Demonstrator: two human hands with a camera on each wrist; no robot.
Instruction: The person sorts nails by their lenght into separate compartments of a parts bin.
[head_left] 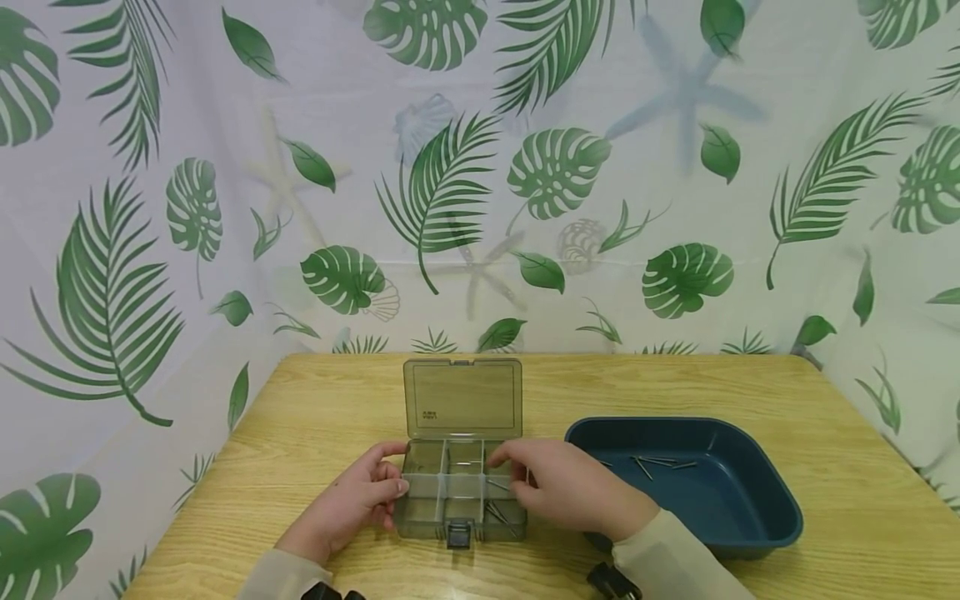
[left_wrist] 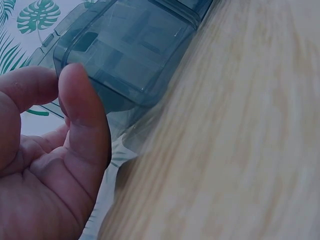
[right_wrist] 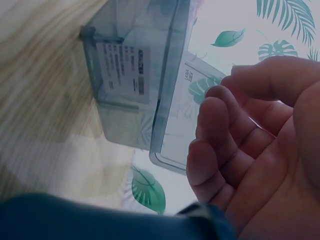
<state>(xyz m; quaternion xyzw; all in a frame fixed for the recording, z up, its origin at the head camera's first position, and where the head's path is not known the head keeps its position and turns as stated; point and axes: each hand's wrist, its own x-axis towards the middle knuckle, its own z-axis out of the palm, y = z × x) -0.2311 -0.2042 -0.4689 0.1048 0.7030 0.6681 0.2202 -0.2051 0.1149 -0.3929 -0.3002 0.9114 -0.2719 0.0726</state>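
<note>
A smoky clear plastic compartment box (head_left: 462, 531) sits on the table with its lid (head_left: 463, 400) raised at the back. My left hand (head_left: 358, 492) holds the box's left side, thumb at the rim and index finger along the back corner. Over the right-hand compartments is my right hand (head_left: 566, 483), its fingers loosely bent, index finger reaching toward the back right one; no object shows between its fingers (right_wrist: 212, 117) in the right wrist view. Several thin nail-like metal pieces (head_left: 497, 512) lie in the front right compartment, with another (head_left: 498, 485) close by the right fingertips.
To the right stands a deep blue plastic tub (head_left: 783, 521) containing several more thin metal pieces (head_left: 660, 462). It is close beside the right forearm. Behind the wooden table (head_left: 300, 400) hangs a leaf-patterned curtain (head_left: 465, 167). A printed label (right_wrist: 125, 70) is on the box's outside.
</note>
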